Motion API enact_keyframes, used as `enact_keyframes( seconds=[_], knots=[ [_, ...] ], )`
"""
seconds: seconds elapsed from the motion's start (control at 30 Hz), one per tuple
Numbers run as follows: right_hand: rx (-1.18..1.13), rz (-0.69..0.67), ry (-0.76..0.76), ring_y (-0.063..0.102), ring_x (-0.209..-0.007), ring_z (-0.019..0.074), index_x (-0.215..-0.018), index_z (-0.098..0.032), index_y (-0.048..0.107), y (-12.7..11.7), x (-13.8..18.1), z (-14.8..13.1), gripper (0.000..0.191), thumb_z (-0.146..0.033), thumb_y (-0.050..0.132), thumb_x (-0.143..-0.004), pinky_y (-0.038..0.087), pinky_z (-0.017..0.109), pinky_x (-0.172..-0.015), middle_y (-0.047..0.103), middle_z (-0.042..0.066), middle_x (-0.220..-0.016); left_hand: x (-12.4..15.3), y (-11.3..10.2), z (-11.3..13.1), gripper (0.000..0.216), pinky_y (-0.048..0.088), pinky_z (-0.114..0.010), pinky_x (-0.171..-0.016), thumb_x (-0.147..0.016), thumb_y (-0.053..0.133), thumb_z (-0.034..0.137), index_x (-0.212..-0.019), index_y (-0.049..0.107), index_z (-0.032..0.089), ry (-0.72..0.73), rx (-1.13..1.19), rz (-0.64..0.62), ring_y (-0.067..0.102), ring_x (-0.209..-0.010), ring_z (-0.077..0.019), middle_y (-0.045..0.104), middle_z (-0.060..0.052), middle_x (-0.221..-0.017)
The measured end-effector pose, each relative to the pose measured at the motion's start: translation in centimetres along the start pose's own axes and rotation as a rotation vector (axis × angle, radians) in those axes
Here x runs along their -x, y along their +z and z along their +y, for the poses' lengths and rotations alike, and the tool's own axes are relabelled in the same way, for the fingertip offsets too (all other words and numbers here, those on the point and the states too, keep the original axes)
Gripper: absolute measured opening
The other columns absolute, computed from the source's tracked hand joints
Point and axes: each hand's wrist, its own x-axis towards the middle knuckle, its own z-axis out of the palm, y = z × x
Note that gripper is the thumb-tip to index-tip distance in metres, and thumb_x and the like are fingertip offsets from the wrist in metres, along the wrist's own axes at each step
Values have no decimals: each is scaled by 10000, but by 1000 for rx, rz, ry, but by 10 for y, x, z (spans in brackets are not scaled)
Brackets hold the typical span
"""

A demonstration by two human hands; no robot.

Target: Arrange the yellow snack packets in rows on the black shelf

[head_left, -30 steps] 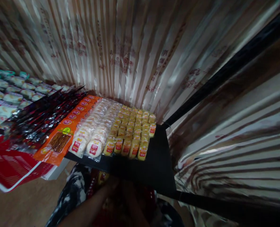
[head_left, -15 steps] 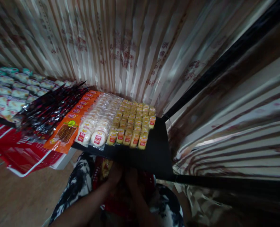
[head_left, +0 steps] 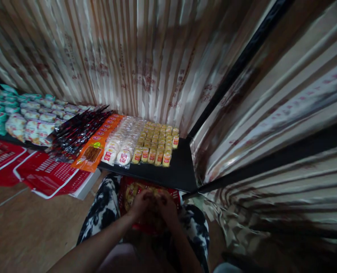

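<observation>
A red basket (head_left: 125,182) of yellowish wrapped snacks (head_left: 132,190) sits between my knees, below the shelf edge. My left hand (head_left: 140,201) and my right hand (head_left: 167,204) are close together over it, fingers curled inward. What they grip is dim and blurred, so I cannot make it out. Just beyond them, rows of small yellow wrapped snacks (head_left: 156,146) stand on the black shelf (head_left: 182,165). To their left are rows of round white wrapped biscuits (head_left: 124,155).
Further left on the shelf lie an orange packet (head_left: 93,153), a heap of dark shiny packets (head_left: 80,129) and white and teal packets (head_left: 32,129). More red baskets (head_left: 47,172) stand below. A black pole (head_left: 228,83) and a pleated printed curtain (head_left: 145,57) border the shelf.
The view has shifted, showing more of the shelf's left side and the basket. Both hands have come out from the shadow under the shelf edge and now show above the basket.
</observation>
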Motion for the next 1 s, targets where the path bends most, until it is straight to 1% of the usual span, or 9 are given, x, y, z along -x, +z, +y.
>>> enact_keyframes(
  seconds=[0.1,0.2,0.3,0.37,0.47,0.57,0.67,0.8,1.0],
  knots=[
    [-109,-31,21,639,-699,204,-783,-227,648,-14,2,-13,262,-462,561,-704,506,305,-631,692,36,-738,8,1,12,248,488,-304,-828,-649,525,98,-859,643,156,20,59,-14,622,-872,-168,689,-47,-884],
    [-281,-85,92,627,-606,185,-819,-209,630,-26,-1,-26,330,-507,575,-689,494,282,-545,679,29,-684,15,2,28,239,488,-289,-815,-660,540,123,-877,636,151,70,100,-39,620,-873,-165,686,-46,-894],
    [-431,-78,140,598,-543,156,-846,-183,604,-37,-7,-40,408,-537,616,-643,466,254,-491,657,16,-659,21,4,42,251,492,-283,-807,-680,529,141,-910,628,156,130,81,-76,620,-864,-162,685,-34,-897],
    [-481,-49,158,565,-502,132,-847,-175,593,-44,-13,-47,441,-543,643,-610,434,230,-453,633,0,-630,24,6,48,282,487,-281,-817,-688,505,125,-944,618,157,183,46,-89,617,-872,-160,682,-34,-921],
    [-504,-9,194,520,-443,108,-867,-181,581,-54,-22,-54,457,-533,660,-588,396,208,-405,588,-35,-562,24,8,54,352,468,-278,-862,-686,469,82,-1004,601,154,268,-10,-78,605,-935,-161,663,-51,-1004],
    [-496,24,220,503,-410,103,-903,-193,569,-61,-31,-58,435,-500,652,-607,387,197,-375,557,-59,-513,24,8,57,413,447,-277,-902,-690,457,69,-1073,581,164,355,-89,-86,576,-1008,-165,627,-58,-1088],
    [-462,58,256,497,-386,104,-902,-198,573,-66,-38,-59,395,-471,637,-624,389,198,-354,551,-65,-491,24,10,61,507,444,-282,-902,-677,450,54,-1158,538,186,437,-200,-120,563,-1004,-165,587,-55,-1135],
    [-411,77,260,520,-388,112,-818,-202,587,-67,-45,-56,313,-469,610,-657,422,210,-372,562,-57,-484,23,15,65,609,458,-277,-866,-674,474,74,-1264,438,219,438,-312,-159,570,-946,-159,537,-48,-1186],
    [-444,76,296,536,-379,118,-719,-198,563,-65,-51,-50,309,-502,596,-670,442,220,-387,581,-35,-470,8,23,67,489,444,-290,-887,-741,497,156,-1225,462,221,452,-364,-88,560,-948,-164,544,-51,-1139]
  ],
)
